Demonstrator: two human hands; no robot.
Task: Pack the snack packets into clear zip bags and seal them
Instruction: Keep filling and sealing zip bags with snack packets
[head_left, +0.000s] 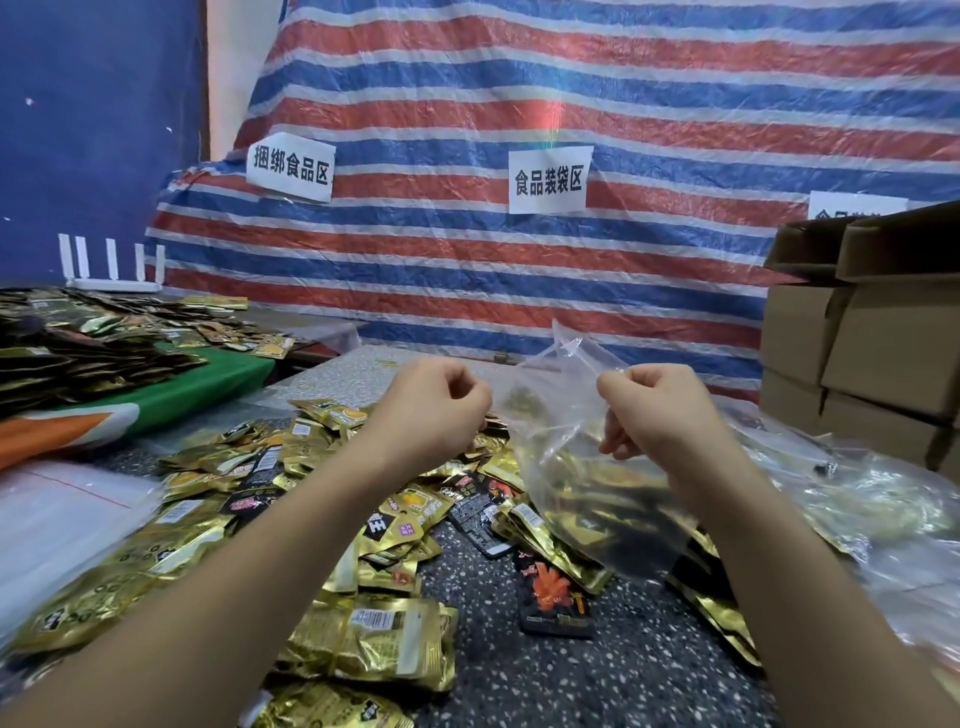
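At the far left a dark blue sheet is hung as a wall, and a white router with five upright antennas is set before it. Below it a heap of dark and gold packets is spread over a green cloth; the number cannot be counted. A stack of flat clear bags is seen at the left edge. The work surface is a dark speckled stone-like top, and the loose snack packets, mostly gold with a few black ones, are scattered across it in a pile too dense to count.

The left hand is raised above the pile with its fingers curled in and thumb and forefinger brought together; whether anything is pinched there cannot be told. Behind it a red, white and blue striped tarp is draped as a backdrop, and three white paper signs are fixed to it: one at the left, one in the middle and one partly hidden at the right.

The right hand is held up beside the left, and the upper edge of a clear zip bag is pinched in its curled fingers; the bag hangs open-looking above the packets. At the far right, stacked cardboard boxes are seen, about five, with crumpled clear plastic below them.
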